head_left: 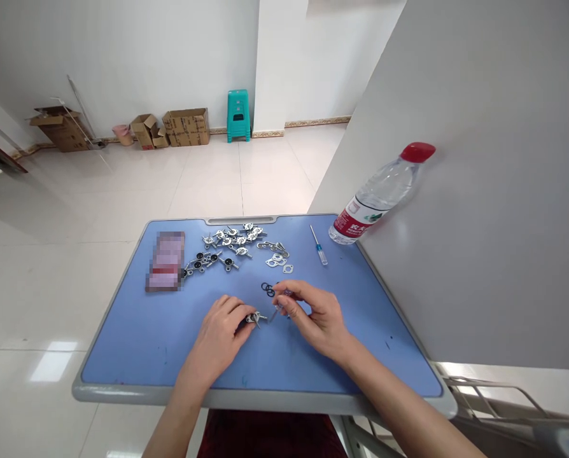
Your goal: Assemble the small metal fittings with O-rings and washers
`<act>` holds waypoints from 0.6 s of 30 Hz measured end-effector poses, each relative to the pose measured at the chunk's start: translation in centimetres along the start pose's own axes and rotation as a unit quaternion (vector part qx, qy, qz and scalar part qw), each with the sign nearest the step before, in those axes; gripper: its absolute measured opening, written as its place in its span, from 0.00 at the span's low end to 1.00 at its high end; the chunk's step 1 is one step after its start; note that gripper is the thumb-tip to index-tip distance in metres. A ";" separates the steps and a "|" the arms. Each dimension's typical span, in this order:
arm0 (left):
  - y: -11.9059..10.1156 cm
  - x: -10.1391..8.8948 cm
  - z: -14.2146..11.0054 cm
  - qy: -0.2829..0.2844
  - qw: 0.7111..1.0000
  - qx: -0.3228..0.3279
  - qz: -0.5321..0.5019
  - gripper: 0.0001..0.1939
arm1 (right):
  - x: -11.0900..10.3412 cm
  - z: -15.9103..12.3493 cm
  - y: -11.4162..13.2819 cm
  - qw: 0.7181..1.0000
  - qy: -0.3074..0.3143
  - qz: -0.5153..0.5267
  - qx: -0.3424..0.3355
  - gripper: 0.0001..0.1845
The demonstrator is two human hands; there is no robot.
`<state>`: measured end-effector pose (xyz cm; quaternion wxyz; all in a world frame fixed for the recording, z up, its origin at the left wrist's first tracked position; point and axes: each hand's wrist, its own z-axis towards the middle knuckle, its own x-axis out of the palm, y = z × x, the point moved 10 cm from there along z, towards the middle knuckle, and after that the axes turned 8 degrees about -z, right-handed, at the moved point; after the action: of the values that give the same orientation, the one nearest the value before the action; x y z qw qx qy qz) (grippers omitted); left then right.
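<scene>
The left hand (216, 340) and right hand (317, 321) are bare, as are both forearms (399, 407); dark maroon fabric (270, 436) shows below them, perhaps clothing.

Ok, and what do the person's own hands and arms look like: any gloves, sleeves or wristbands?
The left hand and right hand are bare, with no gloves. The left forearm and right forearm show no sleeves, and neither wrist shows a watch or band.

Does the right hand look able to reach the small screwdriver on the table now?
Probably yes: the right hand is close to the screwdriver, and nothing lies between them on the blue table top. Its fingers hold a small part, though, so it may need to release that first.
</scene>
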<state>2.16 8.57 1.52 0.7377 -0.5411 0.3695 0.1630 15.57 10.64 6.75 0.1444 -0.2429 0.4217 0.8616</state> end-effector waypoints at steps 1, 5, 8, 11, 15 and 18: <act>-0.1 -0.1 0.0 -0.002 1.000 -0.001 0.006 0.08 | 0.3 0.0 0.1 1.000 0.010 -0.010 -0.008 0.07; -0.3 -0.5 0.1 -0.015 1.000 -0.006 0.013 0.07 | 1.4 0.1 0.4 0.998 0.028 -0.043 -0.042 0.08; -0.2 -0.7 0.0 -0.019 1.000 -0.022 0.005 0.10 | 1.8 0.2 -0.3 0.999 0.021 -0.033 -0.027 0.09; 0.1 -0.8 -0.4 -0.025 0.998 -0.044 -0.041 0.15 | 1.9 0.3 -1.3 1.000 0.016 -0.006 0.004 0.10; 0.7 -0.8 -0.9 -0.038 0.991 -0.056 -0.113 0.13 | 1.1 0.5 -2.4 0.999 -0.017 0.019 0.045 0.11; 0.7 -1.9 -0.7 -0.077 0.991 -0.042 -0.106 0.11 | -0.2 0.6 -2.9 0.995 -0.063 0.038 0.070 0.10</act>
<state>0.17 8.45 2.32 0.7534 -0.5938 0.2451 0.1409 16.87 12.88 5.22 0.1544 -0.1610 0.4800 0.8484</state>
